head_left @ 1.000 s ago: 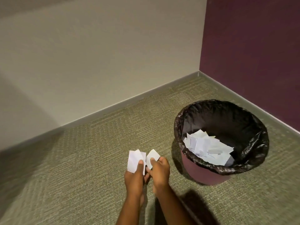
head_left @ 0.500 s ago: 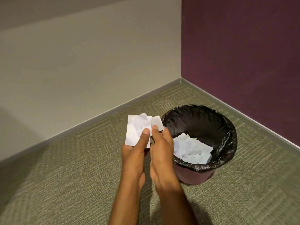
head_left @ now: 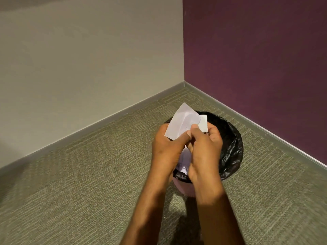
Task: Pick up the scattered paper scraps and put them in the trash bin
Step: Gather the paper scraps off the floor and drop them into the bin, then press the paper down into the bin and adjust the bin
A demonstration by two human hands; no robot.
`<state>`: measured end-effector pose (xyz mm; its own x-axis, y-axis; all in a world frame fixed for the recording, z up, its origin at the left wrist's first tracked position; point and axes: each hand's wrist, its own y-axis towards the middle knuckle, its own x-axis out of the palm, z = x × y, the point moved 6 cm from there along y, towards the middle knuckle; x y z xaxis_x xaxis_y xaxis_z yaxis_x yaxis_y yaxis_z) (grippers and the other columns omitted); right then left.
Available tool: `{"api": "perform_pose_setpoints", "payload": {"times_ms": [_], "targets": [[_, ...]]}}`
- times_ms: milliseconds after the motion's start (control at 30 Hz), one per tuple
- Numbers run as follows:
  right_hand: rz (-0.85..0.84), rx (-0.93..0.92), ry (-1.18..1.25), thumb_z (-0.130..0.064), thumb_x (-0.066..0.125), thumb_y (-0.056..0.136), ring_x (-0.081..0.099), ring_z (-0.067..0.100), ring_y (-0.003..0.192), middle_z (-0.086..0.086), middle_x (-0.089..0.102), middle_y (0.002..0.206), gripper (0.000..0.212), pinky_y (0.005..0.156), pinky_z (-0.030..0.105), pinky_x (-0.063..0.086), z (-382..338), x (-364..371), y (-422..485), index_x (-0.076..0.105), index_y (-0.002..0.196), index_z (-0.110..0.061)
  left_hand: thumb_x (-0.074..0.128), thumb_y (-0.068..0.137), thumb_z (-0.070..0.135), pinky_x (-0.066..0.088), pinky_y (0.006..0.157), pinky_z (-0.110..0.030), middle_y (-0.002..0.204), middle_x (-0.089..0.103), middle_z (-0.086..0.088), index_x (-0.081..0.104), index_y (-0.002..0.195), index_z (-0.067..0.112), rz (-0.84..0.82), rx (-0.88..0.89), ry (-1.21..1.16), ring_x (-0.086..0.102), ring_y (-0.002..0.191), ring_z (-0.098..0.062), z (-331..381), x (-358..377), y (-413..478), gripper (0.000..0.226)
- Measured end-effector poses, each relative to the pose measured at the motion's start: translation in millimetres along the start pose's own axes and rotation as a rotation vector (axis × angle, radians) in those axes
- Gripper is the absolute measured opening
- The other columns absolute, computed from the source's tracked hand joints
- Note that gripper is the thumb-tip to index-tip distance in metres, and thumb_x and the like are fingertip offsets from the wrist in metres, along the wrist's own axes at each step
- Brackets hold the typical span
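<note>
My left hand (head_left: 166,147) and my right hand (head_left: 205,149) are held together directly above the trash bin (head_left: 231,147), which is lined with a black plastic bag. Both hands pinch a bunch of white paper scraps (head_left: 184,122) that stick up past the fingertips. The left thumb presses on the larger sheets, and the right fingers hold a smaller piece at the right side. A few white scraps inside the bin (head_left: 184,160) show between my wrists; the rest of the bin's inside is hidden by my hands.
The bin stands on green-grey carpet (head_left: 88,183) near a room corner. A beige wall (head_left: 88,59) is at the left and back, a dark purple wall (head_left: 256,59) at the right, with grey baseboard along both.
My hands, holding the scraps, have moved from the carpet left of the bin to directly over its opening. The view has shifted so the bin now lies under my hands.
</note>
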<state>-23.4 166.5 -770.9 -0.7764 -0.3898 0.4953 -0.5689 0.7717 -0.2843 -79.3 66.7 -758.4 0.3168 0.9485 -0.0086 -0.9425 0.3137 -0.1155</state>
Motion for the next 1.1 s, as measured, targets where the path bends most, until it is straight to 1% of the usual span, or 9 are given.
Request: {"api": "perform_pose_setpoints", "payload": {"times_ms": [167,300,433,567,700,833,967,1033,1100], "targets": [[0.105,-0.142,-0.097,-0.009,0.069,0.102,0.073,0.013,0.112,-0.001,0.073,0.125,0.030,0.090,0.030,0.061,-8,-17,17,0.066,0.127,-0.025,0.084,0.091,0.024,0.064,0.097,-0.042,0.119,0.077,0.006,0.066,0.131,0.027,-0.019,0.016,-0.011,0.075,0.109,-0.009,-13,9,6,0.044],[0.169,-0.202,-0.135,-0.013,0.069,0.102,0.067,0.006,0.111,-0.009,0.068,0.123,0.029,0.085,0.020,0.052,-10,-18,28,0.065,0.128,-0.027,0.079,0.096,0.018,0.055,0.110,-0.033,0.132,0.071,0.004,0.063,0.140,0.022,-0.034,-0.026,-0.026,0.066,0.125,-0.006,-16,13,11,0.046],[0.183,-0.179,-0.158,-0.007,0.070,0.101,0.070,0.011,0.112,-0.003,0.072,0.119,0.024,0.095,0.026,0.057,-20,-7,37,0.068,0.118,-0.024,0.075,0.099,0.011,0.057,0.106,-0.032,0.127,0.072,-0.005,0.065,0.136,0.013,0.040,-0.069,-0.041,0.070,0.120,-0.013,-5,10,12,0.039],[0.185,-0.159,-0.240,-0.002,0.070,0.100,0.069,0.005,0.094,0.000,0.074,0.110,0.022,0.085,0.016,0.054,-41,4,44,0.071,0.110,-0.021,0.073,0.100,0.015,0.060,0.099,-0.036,0.117,0.077,-0.008,0.069,0.127,0.017,0.089,-0.109,-0.075,0.075,0.112,-0.023,13,-1,13,0.027],[0.149,-0.124,-0.365,-0.003,0.070,0.099,0.070,0.013,0.092,0.004,0.076,0.103,0.019,0.086,0.026,0.059,-61,18,47,0.074,0.104,-0.021,0.071,0.101,0.026,0.062,0.091,-0.037,0.110,0.081,-0.001,0.071,0.125,0.022,0.107,-0.216,-0.078,0.077,0.103,-0.020,32,-8,18,0.024],[0.084,-0.030,-0.448,-0.003,0.066,0.100,0.069,0.012,0.084,0.005,0.075,0.098,0.016,0.070,0.021,0.057,-84,24,42,0.072,0.113,-0.011,0.068,0.098,0.028,0.050,0.069,-0.032,0.085,0.067,0.006,0.061,0.115,-0.004,0.085,-0.272,-0.044,0.061,0.077,-0.012,54,-13,14,0.037],[0.117,0.096,-0.514,-0.009,0.068,0.095,0.070,0.011,0.080,-0.005,0.077,0.090,0.015,0.073,0.029,0.061,-108,20,28,0.076,0.106,-0.015,0.062,0.106,0.021,0.052,0.060,-0.023,0.072,0.066,0.005,0.063,0.087,0.014,0.067,-0.372,-0.074,0.064,0.066,-0.007,89,-8,-10,0.020],[0.131,0.124,-0.622,-0.011,0.067,0.099,0.068,0.009,0.081,-0.008,0.075,0.093,0.013,0.069,0.021,0.054,-125,19,20,0.077,0.106,-0.016,0.060,0.108,0.023,0.056,0.065,-0.026,0.080,0.072,-0.004,0.067,0.089,0.014,0.065,-0.443,-0.118,0.071,0.075,-0.014,103,-6,-22,0.023],[0.103,0.150,-0.760,-0.014,0.064,0.102,0.067,0.017,0.088,-0.002,0.073,0.097,0.014,0.075,0.030,0.055,-141,17,11,0.077,0.104,-0.018,0.060,0.108,0.025,0.058,0.078,-0.034,0.091,0.076,-0.008,0.070,0.095,0.012,0.075,-0.546,-0.181,0.073,0.088,-0.022,115,-4,-35,0.021]]}}
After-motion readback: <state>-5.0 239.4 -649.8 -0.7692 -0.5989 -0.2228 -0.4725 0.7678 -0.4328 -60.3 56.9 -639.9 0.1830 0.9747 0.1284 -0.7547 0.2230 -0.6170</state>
